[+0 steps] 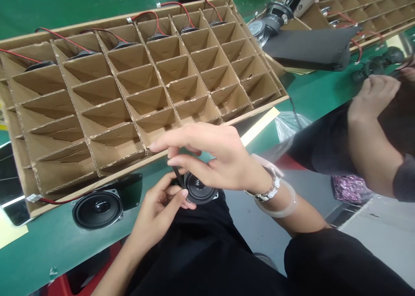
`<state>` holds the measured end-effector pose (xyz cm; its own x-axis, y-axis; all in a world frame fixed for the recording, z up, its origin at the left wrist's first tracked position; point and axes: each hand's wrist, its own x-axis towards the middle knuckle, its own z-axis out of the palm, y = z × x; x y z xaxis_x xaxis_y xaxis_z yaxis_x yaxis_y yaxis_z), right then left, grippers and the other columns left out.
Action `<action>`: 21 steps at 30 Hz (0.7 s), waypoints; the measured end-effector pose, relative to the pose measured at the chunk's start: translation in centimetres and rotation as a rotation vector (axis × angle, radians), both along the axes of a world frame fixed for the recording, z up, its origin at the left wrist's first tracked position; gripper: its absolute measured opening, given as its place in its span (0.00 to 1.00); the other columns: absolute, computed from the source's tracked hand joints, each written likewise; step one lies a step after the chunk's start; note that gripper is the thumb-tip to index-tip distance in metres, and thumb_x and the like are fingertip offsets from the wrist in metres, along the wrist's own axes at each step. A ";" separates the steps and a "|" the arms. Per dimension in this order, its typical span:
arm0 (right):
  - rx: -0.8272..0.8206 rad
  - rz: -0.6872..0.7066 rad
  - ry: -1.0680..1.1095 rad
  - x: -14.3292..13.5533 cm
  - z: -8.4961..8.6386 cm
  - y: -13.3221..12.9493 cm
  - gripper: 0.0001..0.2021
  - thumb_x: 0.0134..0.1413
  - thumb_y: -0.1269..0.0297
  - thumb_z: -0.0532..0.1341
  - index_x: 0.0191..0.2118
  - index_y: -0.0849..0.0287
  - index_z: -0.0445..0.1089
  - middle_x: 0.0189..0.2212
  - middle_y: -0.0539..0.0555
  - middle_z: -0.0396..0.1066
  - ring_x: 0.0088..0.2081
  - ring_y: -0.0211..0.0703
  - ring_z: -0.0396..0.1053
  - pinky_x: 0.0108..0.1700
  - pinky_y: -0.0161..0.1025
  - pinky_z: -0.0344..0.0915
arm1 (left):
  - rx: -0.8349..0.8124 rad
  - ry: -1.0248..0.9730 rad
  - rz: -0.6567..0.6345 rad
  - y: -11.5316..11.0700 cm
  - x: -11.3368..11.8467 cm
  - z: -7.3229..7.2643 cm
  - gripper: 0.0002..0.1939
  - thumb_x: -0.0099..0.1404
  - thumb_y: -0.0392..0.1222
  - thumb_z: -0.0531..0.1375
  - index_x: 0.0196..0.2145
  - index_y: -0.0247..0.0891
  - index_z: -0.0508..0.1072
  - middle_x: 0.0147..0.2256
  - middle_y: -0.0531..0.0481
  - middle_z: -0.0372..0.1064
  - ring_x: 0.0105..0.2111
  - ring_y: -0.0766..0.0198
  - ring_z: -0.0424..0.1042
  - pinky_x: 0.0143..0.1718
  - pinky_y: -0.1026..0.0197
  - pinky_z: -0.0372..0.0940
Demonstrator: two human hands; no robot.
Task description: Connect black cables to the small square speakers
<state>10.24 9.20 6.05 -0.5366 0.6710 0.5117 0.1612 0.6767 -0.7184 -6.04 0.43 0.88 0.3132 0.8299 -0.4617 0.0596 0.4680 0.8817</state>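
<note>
My left hand [160,205] grips a small round black speaker [200,189] over my lap, at the green table's near edge. My right hand [207,155] reaches across above it, wearing a watch and a bangle, with its fingertips pinching a thin black strip [178,174] at the speaker's left rim. A second, larger black speaker [97,208] with a red wire lies face up on the table to the left, in front of a cardboard divider box [97,114].
The divider box has several cells; its far row holds speakers with red wires [152,15]. A black foam sheet [308,47], loose speakers [272,19] and another divider box [366,2] lie at the back right. A co-worker's arm [372,127] is at the right.
</note>
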 end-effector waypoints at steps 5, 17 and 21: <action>-0.024 0.035 -0.048 -0.2 -0.4 -0.4 0.12 0.58 0.79 0.56 0.46 0.65 0.68 0.34 0.43 0.68 0.34 0.21 0.61 0.40 0.24 0.61 | -0.083 -0.037 0.195 -2.0 2.0 0.6 0.13 0.69 0.44 0.56 0.46 0.42 0.54 0.29 0.53 0.77 0.33 0.58 0.79 0.35 0.59 0.74; -0.032 0.159 -0.084 -0.8 0.2 -0.7 0.17 0.55 0.83 0.53 0.48 0.62 0.66 0.42 0.40 0.69 0.37 0.22 0.63 0.41 0.26 0.64 | 0.402 0.362 -0.393 3.0 -1.4 0.6 0.02 0.55 0.36 0.60 0.27 0.39 0.68 0.27 0.50 0.70 0.29 0.58 0.73 0.27 0.61 0.69; -0.007 0.179 -0.083 -1.1 0.4 -0.3 0.17 0.54 0.84 0.52 0.46 0.64 0.67 0.39 0.42 0.70 0.35 0.24 0.64 0.38 0.29 0.63 | 0.366 0.319 -0.488 3.9 -1.4 0.9 0.04 0.56 0.35 0.59 0.31 0.40 0.72 0.30 0.49 0.71 0.31 0.58 0.73 0.28 0.61 0.69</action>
<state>9.19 8.91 6.49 -0.6877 0.5643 0.4567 0.0973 0.6951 -0.7123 -7.48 4.38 1.76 0.5861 0.7486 -0.3101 0.4709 -0.0032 0.8822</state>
